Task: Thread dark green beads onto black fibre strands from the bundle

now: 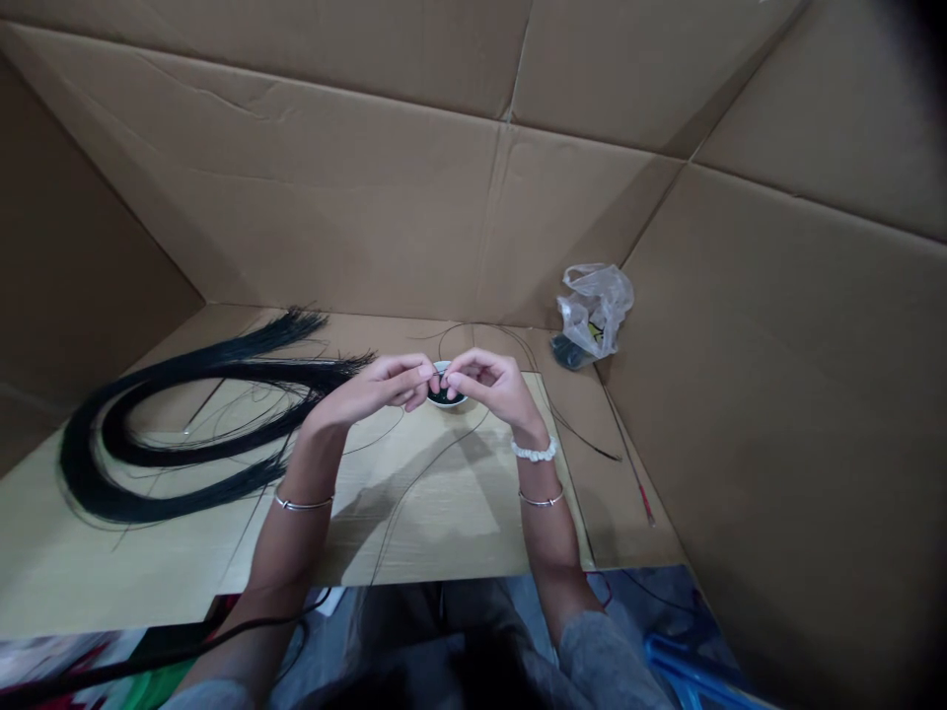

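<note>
left hand (381,386): thumb and fingertips closed in a pinch on a thin dark strand (442,373), my wrist close by the ends of the bundle (167,456)
right hand (490,385): pinched on the same strand, its fingertips just beside those of my left
strand: between my fingertips, above the bowl (450,405) as I look down
bowl: white-rimmed, dark inside, partly hidden by my fingers, set toward the far side of the surface (463,537)
far wall (355,187): cardboard, rising behind the bowl and limiting my reach forward
bundle: dark fibres bent in a broad curve, taking up much of the room on my left; I cannot tell whether my left arm touches it
middle: a wide stretch between my forearms, back to the near edge, crossed by loose strands (400,498)
right side: a narrower strip, with a red-ended rod (645,501) along the right wall (799,385) and a clear bag (598,308) in the far corner, well apart from my right hand
near edge: passes beneath my forearms, close to my body
</note>
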Motion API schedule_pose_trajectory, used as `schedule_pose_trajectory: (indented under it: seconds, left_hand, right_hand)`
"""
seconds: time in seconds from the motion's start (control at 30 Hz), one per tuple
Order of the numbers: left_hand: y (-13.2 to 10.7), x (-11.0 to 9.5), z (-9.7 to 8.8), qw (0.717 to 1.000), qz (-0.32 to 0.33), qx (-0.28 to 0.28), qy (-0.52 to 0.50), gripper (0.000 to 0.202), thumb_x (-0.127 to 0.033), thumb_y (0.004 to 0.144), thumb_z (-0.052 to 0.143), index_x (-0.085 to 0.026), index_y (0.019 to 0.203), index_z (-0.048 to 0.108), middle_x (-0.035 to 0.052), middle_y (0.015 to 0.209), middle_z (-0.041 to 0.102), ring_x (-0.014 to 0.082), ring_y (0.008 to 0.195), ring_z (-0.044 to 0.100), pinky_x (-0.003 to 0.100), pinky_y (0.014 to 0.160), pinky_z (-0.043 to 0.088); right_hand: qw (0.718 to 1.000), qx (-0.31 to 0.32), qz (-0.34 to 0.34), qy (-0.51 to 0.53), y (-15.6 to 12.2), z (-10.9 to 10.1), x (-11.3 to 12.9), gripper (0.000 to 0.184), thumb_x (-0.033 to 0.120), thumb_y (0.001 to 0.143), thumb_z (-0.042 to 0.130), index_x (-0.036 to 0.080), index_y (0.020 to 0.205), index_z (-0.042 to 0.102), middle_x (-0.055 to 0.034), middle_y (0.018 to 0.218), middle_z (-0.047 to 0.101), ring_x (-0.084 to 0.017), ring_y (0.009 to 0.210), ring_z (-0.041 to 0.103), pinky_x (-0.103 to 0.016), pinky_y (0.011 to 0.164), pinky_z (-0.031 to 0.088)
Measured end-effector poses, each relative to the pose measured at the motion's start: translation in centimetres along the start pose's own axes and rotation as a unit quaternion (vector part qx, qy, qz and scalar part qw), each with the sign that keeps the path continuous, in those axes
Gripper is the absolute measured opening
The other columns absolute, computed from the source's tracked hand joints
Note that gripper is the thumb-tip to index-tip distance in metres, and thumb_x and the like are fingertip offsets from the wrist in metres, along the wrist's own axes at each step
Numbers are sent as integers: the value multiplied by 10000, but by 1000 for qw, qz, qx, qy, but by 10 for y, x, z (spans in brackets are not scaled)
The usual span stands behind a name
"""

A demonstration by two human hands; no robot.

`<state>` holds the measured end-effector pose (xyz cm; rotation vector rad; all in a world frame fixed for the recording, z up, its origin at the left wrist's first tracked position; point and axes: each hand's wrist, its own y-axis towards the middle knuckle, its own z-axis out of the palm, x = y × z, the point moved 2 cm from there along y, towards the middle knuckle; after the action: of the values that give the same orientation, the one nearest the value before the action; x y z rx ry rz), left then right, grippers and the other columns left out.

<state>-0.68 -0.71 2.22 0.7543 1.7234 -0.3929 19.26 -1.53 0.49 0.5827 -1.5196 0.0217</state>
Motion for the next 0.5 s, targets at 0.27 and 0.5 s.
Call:
schedule_pose_trajectory:
  seconds: [0.27, 0.5]
  left_hand:
    - [4, 6, 2, 998, -22, 5, -52, 426, -492, 1038, 443, -158, 876, 652, 34, 676, 622, 102, 504, 493, 243, 480, 367]
    - [16, 20, -5, 987, -17, 45, -150, 661, -746, 968, 376, -164, 1062, 674, 164, 938, 751, 238, 865, 719, 366, 787, 537]
  right_hand:
    - [1000, -13, 8, 9, 3, 1, -4, 218, 422, 829, 777, 223, 876, 701, -2, 783, 741, -136, 736, 707, -290, 738, 589]
    - [994, -102, -22, 44, 3, -18, -4, 197, 390, 809, 798, 224, 849, 700, -11, 814, 764, -135, 700, 703, -312, 747, 595]
